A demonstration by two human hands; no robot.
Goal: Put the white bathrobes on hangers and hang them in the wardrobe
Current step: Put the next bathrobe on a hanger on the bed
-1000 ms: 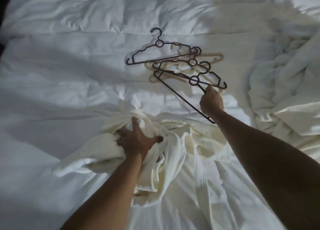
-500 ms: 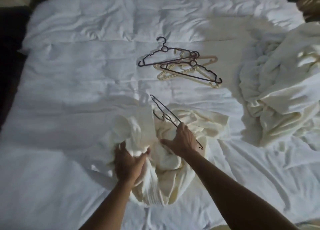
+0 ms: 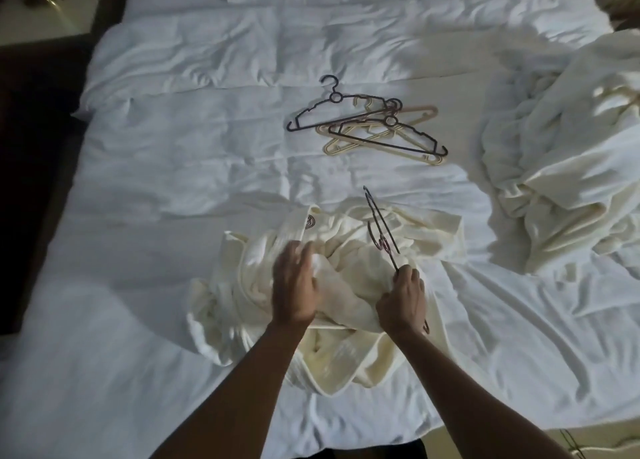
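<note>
Holding a dark hanger (image 3: 381, 230), the right hand (image 3: 401, 301) has its fingers curled around one end of it, and the rest of the hanger points up and away toward the far side, above the cloth. The left hand (image 3: 294, 285) is blurred; its fingers look rather straight and lie on the cream bathrobe (image 3: 346, 278), and I cannot tell if they pinch any fabric. This bathrobe lies crumpled in the near middle of the bed (image 3: 173, 216), under both hands, and a small round logo (image 3: 309, 221) shows on a fold at its far left part.

Farther on the bed, past the bathrobe, there is a small pile of hangers (image 3: 367, 127). Two of them are dark and the others are beige, and they overlap each other, with the beige ones mostly below. The pile is well apart from the held hanger.

At the right side of the bed a second heap of cream bathrobes (image 3: 568, 167) lies bunched, apart from the hands. The white cover of the bed is wrinkled everywhere. At the left the floor beside the bed (image 3: 31, 181) is dark, and at the near right corner some thin wire hangers (image 3: 571, 441) show, too small to tell more
</note>
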